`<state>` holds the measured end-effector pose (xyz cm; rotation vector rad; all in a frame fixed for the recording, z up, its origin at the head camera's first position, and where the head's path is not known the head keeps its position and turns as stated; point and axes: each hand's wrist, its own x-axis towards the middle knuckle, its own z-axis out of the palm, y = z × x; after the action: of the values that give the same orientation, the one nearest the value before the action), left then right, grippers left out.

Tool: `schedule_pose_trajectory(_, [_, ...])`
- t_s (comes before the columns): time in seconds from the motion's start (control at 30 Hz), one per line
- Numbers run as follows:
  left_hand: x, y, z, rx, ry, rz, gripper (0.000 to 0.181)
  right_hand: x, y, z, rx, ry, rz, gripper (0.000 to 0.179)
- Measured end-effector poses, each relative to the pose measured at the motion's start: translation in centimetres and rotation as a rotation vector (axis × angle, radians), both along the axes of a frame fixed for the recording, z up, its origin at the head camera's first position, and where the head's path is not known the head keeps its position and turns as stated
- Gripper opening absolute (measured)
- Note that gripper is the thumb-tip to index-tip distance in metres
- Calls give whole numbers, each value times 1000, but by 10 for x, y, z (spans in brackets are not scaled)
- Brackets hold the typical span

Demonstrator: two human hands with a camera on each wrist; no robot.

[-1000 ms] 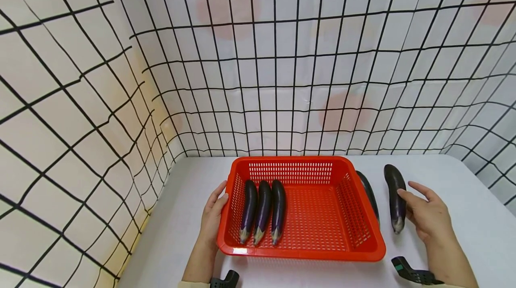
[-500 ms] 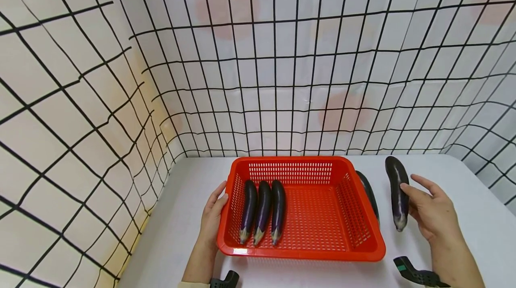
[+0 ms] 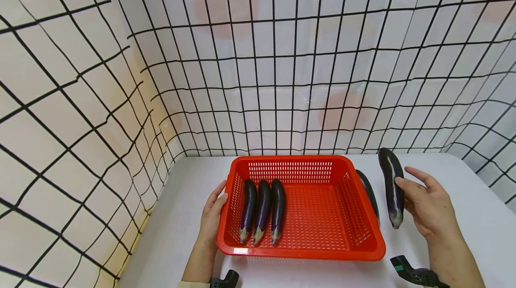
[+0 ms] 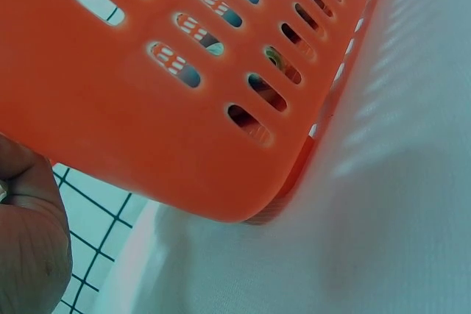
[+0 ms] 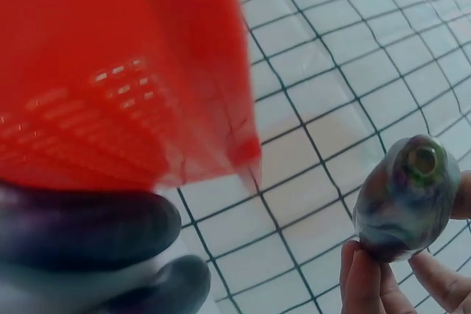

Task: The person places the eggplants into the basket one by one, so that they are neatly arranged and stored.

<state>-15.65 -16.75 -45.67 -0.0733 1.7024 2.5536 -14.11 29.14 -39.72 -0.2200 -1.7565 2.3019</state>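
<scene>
In the head view, my left hand (image 3: 212, 214) holds the left rim of a red plastic basket (image 3: 302, 254), thumb at the edge. The left wrist view shows that slotted basket wall (image 4: 110, 108) close up beside part of the hand. Inside the basket, three dark purple eggplants (image 3: 263, 212) lie side by side at the left. My right hand (image 3: 429, 209) pinches another eggplant (image 3: 391, 185) right of the basket, its stem end toward me. The right wrist view has this eggplant (image 5: 405, 204) end-on, with fingertips around it.
Another eggplant (image 3: 367, 191) lies against the basket's outer right side, partly hidden; two dark eggplants (image 5: 88, 229) show there in the right wrist view. A white table (image 3: 169, 234) carries everything. White walls with a black grid (image 3: 286, 68) stand behind and at the sides.
My right hand has raised the eggplant off the table, moving it away from me, then slightly left toward the basket. The left hand and basket have stayed in place.
</scene>
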Motion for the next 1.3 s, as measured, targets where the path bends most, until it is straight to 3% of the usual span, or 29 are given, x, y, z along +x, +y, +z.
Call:
schedule_pose_trajectory(0.23, [1,0,2,-2,-2,-2,42,3,-17,4,60,39,49,51])
schedule_pose_trajectory(0.47, [7,3,13,-10,8,-11,44,2,-33,9,109,32,89,52])
schedule_pose_trajectory(0.7, [3,1,4,-3,3,2,43,1,-45,14,206,44,145,56])
schedule_pose_trajectory(1.0, [8,3,16,-2,20,-3,44,1,-55,28,243,49,179,54])
schedule_pose_trajectory(1.3, [0,0,-2,-23,8,19,44,-1,-65,41,362,58,202,57])
